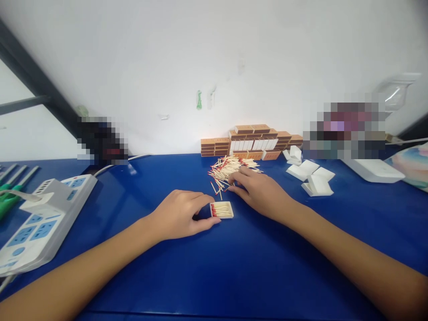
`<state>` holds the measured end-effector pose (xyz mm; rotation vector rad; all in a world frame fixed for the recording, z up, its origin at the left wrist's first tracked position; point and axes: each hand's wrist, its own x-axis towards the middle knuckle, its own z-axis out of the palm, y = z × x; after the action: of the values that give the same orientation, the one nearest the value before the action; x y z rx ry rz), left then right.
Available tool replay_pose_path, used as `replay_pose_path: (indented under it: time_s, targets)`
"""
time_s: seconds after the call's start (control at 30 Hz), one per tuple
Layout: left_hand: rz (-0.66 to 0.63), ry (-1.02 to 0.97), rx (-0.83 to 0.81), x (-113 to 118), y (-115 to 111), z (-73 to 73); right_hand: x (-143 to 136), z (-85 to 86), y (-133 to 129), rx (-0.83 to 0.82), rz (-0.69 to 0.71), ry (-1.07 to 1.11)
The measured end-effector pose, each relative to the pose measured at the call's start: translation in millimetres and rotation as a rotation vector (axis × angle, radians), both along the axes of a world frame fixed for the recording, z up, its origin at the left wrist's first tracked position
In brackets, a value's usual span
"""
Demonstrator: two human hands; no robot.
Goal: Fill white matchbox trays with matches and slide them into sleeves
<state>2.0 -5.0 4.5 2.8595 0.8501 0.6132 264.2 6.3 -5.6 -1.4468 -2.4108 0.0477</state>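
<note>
Head view: the clock face centres on the small, open-topped white card tray [231, 209] on the glossy blue counter [234, 267]; 12 o'clock points toward the white wall [150, 67].

Far left, between 9 and 10 o'clock, lie metal tools with green handles [22, 183]. At 9 o'clock is a long white plastic power strip with blue sockets [58, 223].

Left hand [180, 214], at 9 o'clock: curled, with the thumb at the near side of the tray's left end and fingers at the far side. It has hold of the tray, the gap between thumb and fingers matching the tray's width. This grip probably prevents sliding while leaving the right portion exposed. Red-headed wooden matches [221, 208] lie inside, heads toward the left end; this common alignment presumably saves space.

At 12 o'clock, near the tray, is a heap of loose red-headed wooden matches [229, 168], within easy reach. Behind it, a stack of orange-and-brown cardboard matchboxes [253, 135] stands by the wall, likely for backing.

Right hand [256, 185], at 1 o'clock: fingers bent, fingertips at the heap's near edge. Whether they pinch a match cannot be told.

At 2 o'clock, loose white card trays [307, 167] lie apart from the heap, some tilted, probably to avoid obstructing the right hand.
</note>
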Motion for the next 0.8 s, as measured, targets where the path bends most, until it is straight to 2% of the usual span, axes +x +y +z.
replay_pose_path:
  time_s: [0.37,0.57,0.8]
  targets:
    - [-0.005,0.000,0.012,0.0,0.4,0.3,-2.2,4.1,-3.0,-0.085,0.023,0.001]
    - [-0.002,0.004,0.011,0.2,0.6,0.1,-2.4,1.4,-3.5,-0.050,0.041,-0.022]
    - [0.007,0.011,0.026,0.0,0.7,-0.2,-1.9,0.8,-2.6,0.034,0.067,0.064]
